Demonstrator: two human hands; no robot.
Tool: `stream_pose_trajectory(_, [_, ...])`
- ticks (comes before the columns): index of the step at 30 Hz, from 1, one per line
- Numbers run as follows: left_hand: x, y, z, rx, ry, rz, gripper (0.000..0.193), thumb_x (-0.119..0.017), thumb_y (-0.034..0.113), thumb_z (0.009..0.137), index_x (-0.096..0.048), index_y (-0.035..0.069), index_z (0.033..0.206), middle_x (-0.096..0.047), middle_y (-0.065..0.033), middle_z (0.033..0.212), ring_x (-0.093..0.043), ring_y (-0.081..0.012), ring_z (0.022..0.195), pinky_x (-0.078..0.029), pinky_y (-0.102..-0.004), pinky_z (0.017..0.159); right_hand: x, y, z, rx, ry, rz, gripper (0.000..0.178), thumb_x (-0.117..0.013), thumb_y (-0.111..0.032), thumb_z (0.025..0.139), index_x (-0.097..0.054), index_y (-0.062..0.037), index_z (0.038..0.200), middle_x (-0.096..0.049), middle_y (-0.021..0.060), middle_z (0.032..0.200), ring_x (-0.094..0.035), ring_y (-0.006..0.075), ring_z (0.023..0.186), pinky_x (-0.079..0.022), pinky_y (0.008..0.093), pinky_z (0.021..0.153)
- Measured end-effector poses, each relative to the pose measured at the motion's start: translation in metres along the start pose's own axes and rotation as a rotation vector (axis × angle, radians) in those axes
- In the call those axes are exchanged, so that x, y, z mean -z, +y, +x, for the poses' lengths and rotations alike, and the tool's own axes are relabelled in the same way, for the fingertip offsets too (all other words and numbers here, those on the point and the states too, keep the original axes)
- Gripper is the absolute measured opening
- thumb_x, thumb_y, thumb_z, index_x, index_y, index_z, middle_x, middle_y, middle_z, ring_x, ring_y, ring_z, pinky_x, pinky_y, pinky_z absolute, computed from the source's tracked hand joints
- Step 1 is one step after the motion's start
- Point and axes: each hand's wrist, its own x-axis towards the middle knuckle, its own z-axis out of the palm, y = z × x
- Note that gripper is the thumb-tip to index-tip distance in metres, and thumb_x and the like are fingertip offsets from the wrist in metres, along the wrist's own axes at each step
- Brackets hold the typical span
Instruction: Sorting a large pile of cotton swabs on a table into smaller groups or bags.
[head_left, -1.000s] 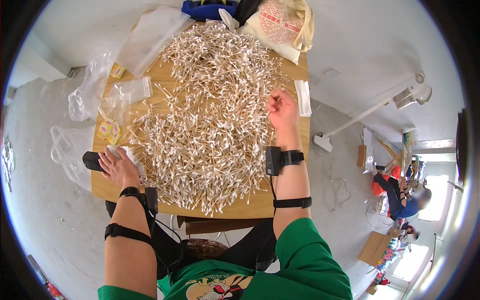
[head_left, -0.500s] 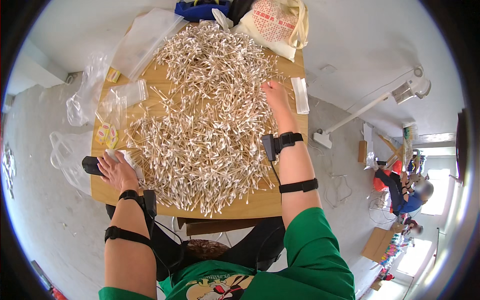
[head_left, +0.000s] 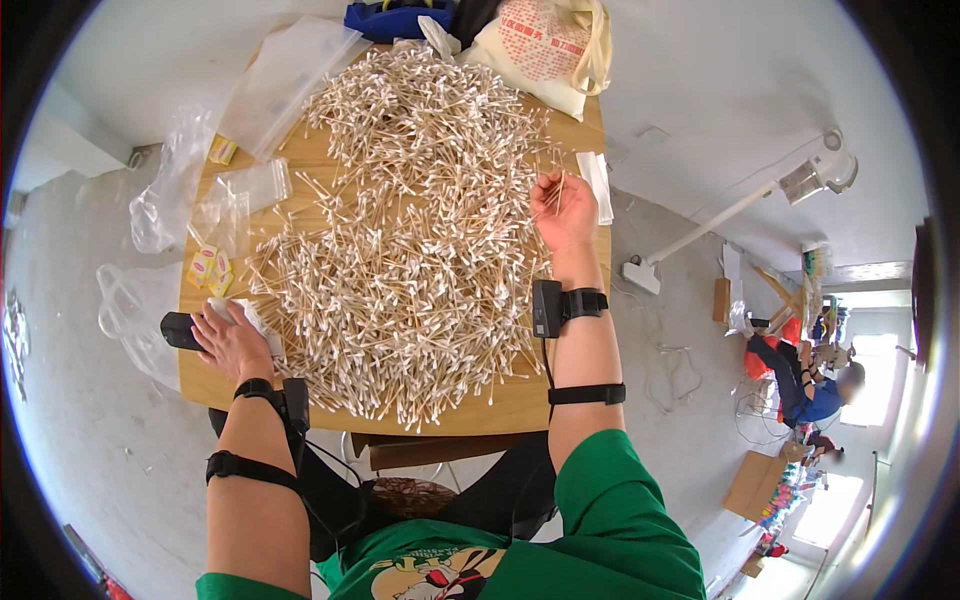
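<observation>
A wide heap of cotton swabs (head_left: 400,290), wooden sticks with white tips, covers the middle of the wooden table. At the heap's right edge my right hand (head_left: 566,214) is turned palm up, its curled fingers closed on a few cotton swabs (head_left: 555,193). My left hand (head_left: 236,342) lies flat with fingers spread at the table's left edge. Under and beside it is a white crumpled piece (head_left: 262,322), tissue or cloth, partly hidden. Touching the left fingertips is a black rounded object (head_left: 180,331), whose kind I cannot make out.
Clear plastic bags (head_left: 245,195) and small yellow-and-white packets (head_left: 208,268) lie along the left side. A white strip-like packet (head_left: 597,185) is at the right edge. A cream cloth bag (head_left: 530,50) and a blue tape dispenser (head_left: 398,20) stand at the back.
My right hand has turned from palm down to palm up and drawn slightly nearer, with cotton swabs now showing in its fingers. My left hand stays in place.
</observation>
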Motion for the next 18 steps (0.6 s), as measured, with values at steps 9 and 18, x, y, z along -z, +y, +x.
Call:
stream_pose_trajectory(9, [-0.003, 0.002, -0.001, 0.003, -0.013, 0.003, 0.055, -0.031, 0.048, 0.093, -0.032, 0.017, 0.138, -0.024, -0.0058, 0.147, -0.018, -0.0229, 0.136, -0.014, -0.0448, 0.109, -0.027, 0.013, 0.022, 0.172, 0.140, -1.482, 0.027, -0.062, -0.032, 0.078, -0.062, -0.0051, 0.081, -0.065, 0.0084, 0.074, -0.061, 0.0240, 0.068, -0.046, 0.0340, 0.059])
stream_pose_trajectory(18, [-0.002, 0.001, 0.001, 0.021, -0.079, 0.009, 0.059, -0.028, 0.052, 0.093, -0.025, 0.018, 0.141, -0.017, -0.0040, 0.150, -0.013, -0.0216, 0.138, -0.011, -0.0448, 0.110, -0.056, 0.020, 0.030, -0.008, 0.155, -1.975, 0.020, -0.061, -0.031, 0.075, -0.065, -0.0134, 0.084, -0.066, 0.0088, 0.086, -0.062, 0.0289, 0.086, -0.049, 0.0382, 0.073])
